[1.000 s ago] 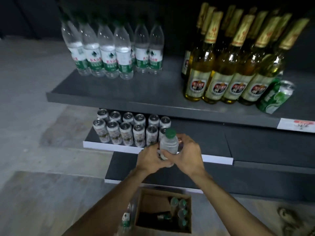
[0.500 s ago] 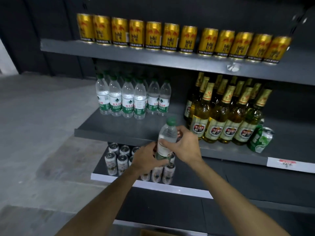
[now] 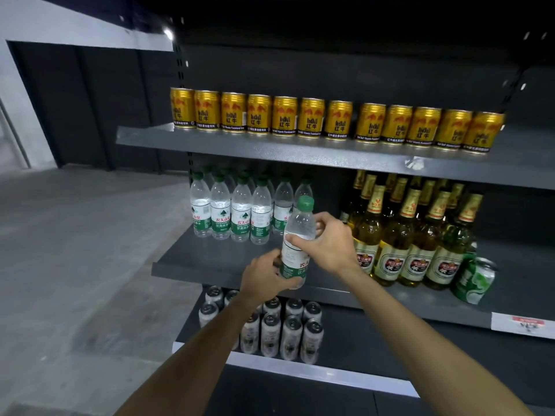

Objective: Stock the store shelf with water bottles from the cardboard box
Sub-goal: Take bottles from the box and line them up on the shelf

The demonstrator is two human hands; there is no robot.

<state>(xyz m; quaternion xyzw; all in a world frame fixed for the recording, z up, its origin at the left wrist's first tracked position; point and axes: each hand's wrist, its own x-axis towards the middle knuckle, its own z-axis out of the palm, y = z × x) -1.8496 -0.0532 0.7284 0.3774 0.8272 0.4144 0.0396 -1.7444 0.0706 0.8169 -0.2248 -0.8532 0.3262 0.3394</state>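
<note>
While both hands carry the water bottle (image 3: 295,244) in front of the middle shelf (image 3: 216,259), the step in hand is judged to be setting it down among the stocked water bottles (image 3: 237,211). The left hand (image 3: 264,277) wraps its grip round the lower, green-labelled part of the bottle; the right hand (image 3: 326,243) pinches the upper body just below the shoulder, thumb to the front and fingers behind. The bottle is clear of the shelf surface, tilted slightly with its green cap toward the right, just in front of the right end of the stocked group.

To place it well:

1. Bring the bottle upright before lowering it, so the base meets the shelf flat.
2. Aim for the bare shelf surface in front of or just right of the existing rows. Keep well apart from the beer bottles (image 3: 405,235) on the right, which are tall and likely to topple if struck.
3. Turn the label to face outward, matching the front row.
4. Release the lower grip first, steady the bottle with the upper hand, then withdraw.

The gold cans (image 3: 330,118) on the shelf above overhang the placement zone; keep the cap low under that shelf edge. The cardboard box is not in view.
</note>
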